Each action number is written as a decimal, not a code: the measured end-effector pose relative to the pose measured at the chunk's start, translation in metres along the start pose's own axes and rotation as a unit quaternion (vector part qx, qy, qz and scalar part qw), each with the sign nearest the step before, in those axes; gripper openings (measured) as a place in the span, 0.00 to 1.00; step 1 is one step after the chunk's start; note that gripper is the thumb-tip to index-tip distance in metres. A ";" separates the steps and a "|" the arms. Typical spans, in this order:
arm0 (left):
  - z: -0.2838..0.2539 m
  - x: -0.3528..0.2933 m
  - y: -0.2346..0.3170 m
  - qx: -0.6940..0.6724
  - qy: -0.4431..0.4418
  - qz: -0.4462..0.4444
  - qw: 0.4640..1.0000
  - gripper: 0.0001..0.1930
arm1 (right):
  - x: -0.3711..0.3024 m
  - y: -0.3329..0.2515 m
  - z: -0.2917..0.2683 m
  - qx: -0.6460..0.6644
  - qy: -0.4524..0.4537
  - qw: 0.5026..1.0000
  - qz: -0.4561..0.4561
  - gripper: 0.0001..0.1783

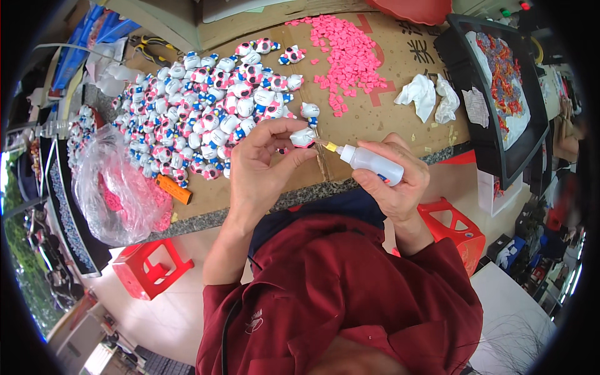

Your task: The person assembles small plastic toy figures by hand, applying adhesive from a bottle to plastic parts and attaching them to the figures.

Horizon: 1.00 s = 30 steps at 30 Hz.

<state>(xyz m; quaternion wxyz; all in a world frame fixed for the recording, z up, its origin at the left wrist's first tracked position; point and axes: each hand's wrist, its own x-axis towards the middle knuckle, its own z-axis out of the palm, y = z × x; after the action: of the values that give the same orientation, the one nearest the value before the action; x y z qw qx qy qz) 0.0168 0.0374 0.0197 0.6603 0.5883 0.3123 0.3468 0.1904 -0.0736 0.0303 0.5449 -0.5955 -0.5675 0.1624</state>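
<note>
The pile of small figurines (206, 106), in white, pink and blue, serves as the landmark. Just to its right, near its front corner, the left hand (265, 156) pinches 1 held figurine (302, 138) between thumb and fingertips; this hold probably steadies it while leaving its right side exposed. Farther right of the pile, the right hand (400, 175) wraps around a white squeeze bottle (375, 165), gripping it sideways so that its yellow nozzle (332, 147) points back toward the pile and at the held figurine. Whether the tip touches the figurine, I cannot tell.

A loose figurine (309, 112) sits apart, just right of the pile and within easy reach. Beyond it, right of the pile's far end, pink pieces (347, 56) spread over the cardboard (381, 128), seemingly loose for picking up singly. Well right of the pile lie 2 crumpled tissues (417, 97), perhaps handy for wiping, and past them a black tray (459, 31). At the pile's front left rests a clear plastic bag (103, 200) that keeps more pink pieces together. An orange object (174, 189) lies near the pile's front edge.
</note>
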 end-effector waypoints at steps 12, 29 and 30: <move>0.002 0.000 -0.003 0.004 0.001 -0.007 1.000 0.18 | -0.002 -0.002 0.000 0.005 0.003 1.000 0.028 0.19; 0.002 -0.009 0.003 0.027 0.018 -0.015 0.999 0.19 | -0.005 0.011 0.007 0.108 0.085 0.977 0.161 0.19; 0.002 -0.011 0.000 0.028 0.024 -0.018 0.999 0.18 | -0.004 0.017 0.008 0.063 0.059 0.985 0.148 0.18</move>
<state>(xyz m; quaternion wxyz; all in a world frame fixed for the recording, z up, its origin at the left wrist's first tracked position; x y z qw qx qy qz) 0.0123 0.0269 0.0204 0.6418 0.5926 0.3482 0.3402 0.1910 -0.0689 0.0110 0.5837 -0.6458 -0.4286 0.2419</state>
